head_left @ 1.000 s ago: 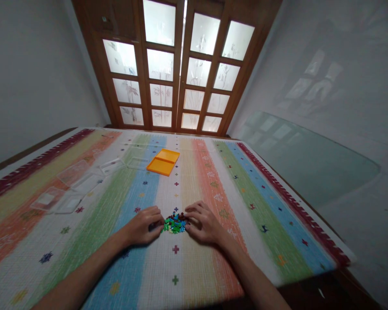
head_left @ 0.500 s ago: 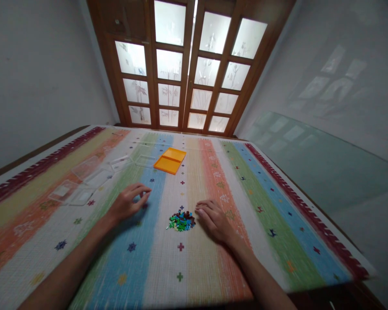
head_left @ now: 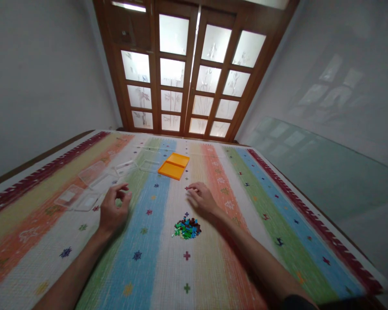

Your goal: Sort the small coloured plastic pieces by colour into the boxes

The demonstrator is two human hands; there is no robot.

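Pile of small coloured pieces (head_left: 187, 228) on cloth-covered surface (head_left: 168, 280), toward front edge, roughly midway between left and right edges. Left hand (head_left: 115, 209): raised, left of pile, beside clear boxes (head_left: 88, 201); thumb and fingers parted, nothing visible between. Right hand (head_left: 201, 199): just beyond pile on back-edge side, fingers loosely bent; gripping a piece or not, cannot tell. Yellow box (head_left: 172, 170): lying open, farther toward back edge, apart from both hands.

Handling, as judged: approach low, pinch with fingertips only, one piece at a time from outside of pile; keep wrists and dark sleeve (head_left: 299, 302) from sweeping pieces away. Light pressure; likely easy to flick.

Hard to make out: single pieces, overlapping and too small to count; right fingertips, slightly blurred; clear boxes, faint against patterned surface, contents unreadable. Cut off: most of front edge, both forearms (head_left: 80, 262).
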